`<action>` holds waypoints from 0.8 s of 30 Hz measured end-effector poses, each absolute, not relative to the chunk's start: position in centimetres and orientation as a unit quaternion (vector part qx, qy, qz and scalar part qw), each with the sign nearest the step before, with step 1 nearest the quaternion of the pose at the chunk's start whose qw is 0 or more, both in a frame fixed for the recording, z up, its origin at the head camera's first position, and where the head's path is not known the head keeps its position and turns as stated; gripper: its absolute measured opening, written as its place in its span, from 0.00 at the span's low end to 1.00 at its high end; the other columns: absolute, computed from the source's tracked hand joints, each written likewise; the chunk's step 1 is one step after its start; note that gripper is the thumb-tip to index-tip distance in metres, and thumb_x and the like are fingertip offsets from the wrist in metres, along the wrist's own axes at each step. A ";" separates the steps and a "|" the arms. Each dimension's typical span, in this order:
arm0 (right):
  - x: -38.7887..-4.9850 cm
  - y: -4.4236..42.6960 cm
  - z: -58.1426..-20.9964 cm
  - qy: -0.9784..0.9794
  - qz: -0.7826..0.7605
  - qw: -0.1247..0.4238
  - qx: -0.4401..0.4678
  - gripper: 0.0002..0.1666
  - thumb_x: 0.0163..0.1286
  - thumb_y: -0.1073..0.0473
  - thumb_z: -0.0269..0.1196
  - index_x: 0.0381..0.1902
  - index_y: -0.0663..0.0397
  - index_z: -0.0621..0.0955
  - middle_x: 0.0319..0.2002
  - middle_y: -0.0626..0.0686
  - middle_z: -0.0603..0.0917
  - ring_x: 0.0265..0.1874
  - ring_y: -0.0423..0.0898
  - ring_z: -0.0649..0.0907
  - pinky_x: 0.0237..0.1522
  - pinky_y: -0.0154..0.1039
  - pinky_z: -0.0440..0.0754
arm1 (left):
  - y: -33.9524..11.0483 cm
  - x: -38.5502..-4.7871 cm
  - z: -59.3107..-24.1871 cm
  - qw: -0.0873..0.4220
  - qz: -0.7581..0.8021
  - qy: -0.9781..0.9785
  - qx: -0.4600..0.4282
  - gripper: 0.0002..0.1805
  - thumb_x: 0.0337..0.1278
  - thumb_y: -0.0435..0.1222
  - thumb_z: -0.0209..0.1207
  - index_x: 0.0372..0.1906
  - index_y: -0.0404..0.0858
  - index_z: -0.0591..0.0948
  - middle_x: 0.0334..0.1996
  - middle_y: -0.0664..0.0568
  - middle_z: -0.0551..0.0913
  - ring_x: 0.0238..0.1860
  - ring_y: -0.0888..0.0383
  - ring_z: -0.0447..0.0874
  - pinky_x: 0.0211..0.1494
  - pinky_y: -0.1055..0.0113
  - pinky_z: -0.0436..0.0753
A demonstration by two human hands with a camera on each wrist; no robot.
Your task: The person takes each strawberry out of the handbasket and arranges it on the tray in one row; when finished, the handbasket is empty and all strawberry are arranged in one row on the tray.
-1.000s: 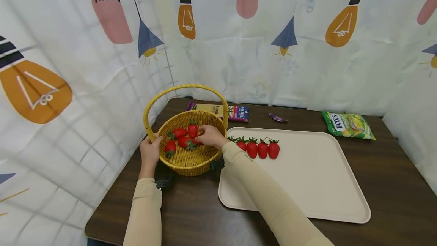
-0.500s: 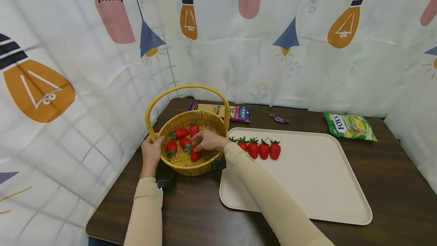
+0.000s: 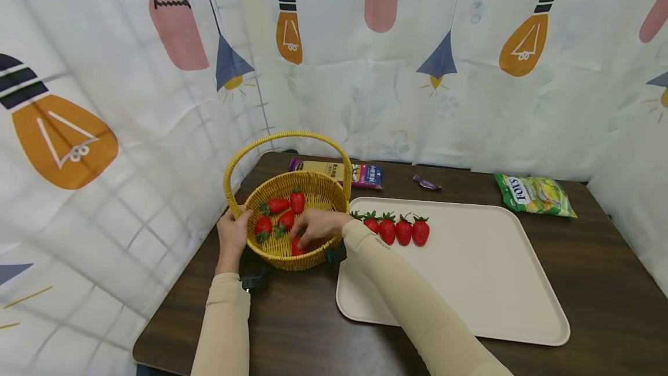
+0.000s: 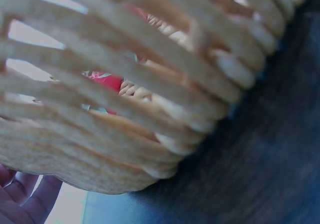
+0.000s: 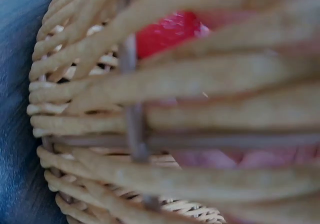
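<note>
A yellow woven basket (image 3: 271,260) with a tall arched handle stands on the left of the table. My left hand (image 3: 232,237) grips its left rim where the handle meets it; in the left wrist view only some fingers (image 4: 22,194) show beside the weave. Inside the basket, my right hand (image 3: 319,225) holds a red strawberry (image 3: 297,246) low against the near side, thumb and fingers around it. Several other strawberries (image 3: 263,226) with green leaves lie at the left and back of the basket. The weave blocks much of the right wrist view, with red fruit (image 5: 167,34) behind it.
A beige tray (image 3: 469,271) lies right of the basket, bearing a row of strawberries (image 3: 404,231) at its upper left. Behind are a long purple-and-yellow packet (image 3: 367,175), a small purple wrapper (image 3: 427,183) and a green FOX'S bag (image 3: 537,195). The right forearm crosses the tray.
Within the basket, my right hand has brought one strawberry away from the others, toward the near side. My left hand keeps its grip on the rim.
</note>
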State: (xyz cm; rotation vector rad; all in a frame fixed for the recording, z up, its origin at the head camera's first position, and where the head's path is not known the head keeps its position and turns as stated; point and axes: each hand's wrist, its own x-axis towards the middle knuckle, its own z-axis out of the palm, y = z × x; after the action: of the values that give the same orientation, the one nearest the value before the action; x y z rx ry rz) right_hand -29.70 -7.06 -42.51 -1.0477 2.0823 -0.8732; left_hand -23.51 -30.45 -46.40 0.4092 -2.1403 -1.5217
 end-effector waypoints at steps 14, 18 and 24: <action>-29.8 -6.9 -42.8 0.748 -0.349 0.384 -0.413 0.20 0.60 0.64 0.70 0.52 0.55 0.83 0.48 0.44 0.83 0.46 0.38 0.78 0.48 0.33 0.77 | -30.3 -23.3 -46.3 0.245 -0.551 -0.784 0.149 0.10 0.61 0.38 0.59 0.33 0.34 0.79 0.17 0.57 0.69 0.18 0.60 0.63 0.23 0.67 0.68; -29.9 -6.9 -42.7 0.742 -0.352 0.392 -0.414 0.20 0.60 0.64 0.70 0.52 0.55 0.82 0.48 0.45 0.83 0.45 0.39 0.76 0.47 0.33 0.77 | -30.3 -23.2 -46.4 0.245 -0.551 -0.784 0.148 0.10 0.62 0.38 0.59 0.31 0.34 0.78 0.16 0.57 0.68 0.18 0.60 0.63 0.23 0.66 0.68; -29.9 -6.8 -42.3 0.737 -0.364 0.384 -0.420 0.19 0.60 0.63 0.70 0.50 0.54 0.82 0.51 0.48 0.82 0.45 0.40 0.73 0.45 0.33 0.76 | -30.3 -23.2 -46.4 0.249 -0.555 -0.781 0.142 0.09 0.62 0.37 0.59 0.31 0.35 0.77 0.16 0.56 0.67 0.17 0.60 0.61 0.22 0.66 0.67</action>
State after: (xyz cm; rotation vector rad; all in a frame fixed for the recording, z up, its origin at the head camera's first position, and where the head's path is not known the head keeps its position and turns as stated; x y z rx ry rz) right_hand -29.94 -6.85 -42.34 -1.0706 1.8782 -0.9281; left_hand -23.24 -30.32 -46.39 0.3879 -2.1279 -1.5116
